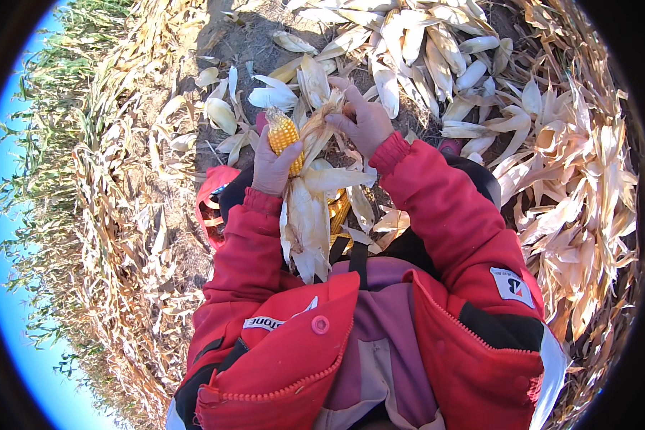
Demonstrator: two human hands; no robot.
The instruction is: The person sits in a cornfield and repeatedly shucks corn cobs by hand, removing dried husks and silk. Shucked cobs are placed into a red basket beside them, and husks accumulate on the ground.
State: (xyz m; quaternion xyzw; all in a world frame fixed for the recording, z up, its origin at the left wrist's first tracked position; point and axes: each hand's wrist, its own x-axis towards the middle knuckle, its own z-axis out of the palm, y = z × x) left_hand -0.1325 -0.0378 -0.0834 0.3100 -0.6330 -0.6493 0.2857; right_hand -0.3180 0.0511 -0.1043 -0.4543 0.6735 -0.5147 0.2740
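My left hand (274, 166) grips a yellow ear of corn (284, 137), its tip pointing up and away from me. The kernels on its upper part are bare. Peeled dry husk leaves (306, 220) hang from the ear's lower end toward my lap. To the right, my right hand (363, 121) pinches a strip of dry husk (321, 129) between thumb and fingers. Below the hands, partly covered by husk, several bare yellow ears (339, 209) lie between my legs.
Ears in pale husks (441, 51) are heaped on the soil ahead. Dry corn leaves (575, 215) pile up at my right, with more litter (134, 236) at left. Standing corn plants (48, 145) line the far left. A red bag-like item (209, 201) lies beside my left knee.
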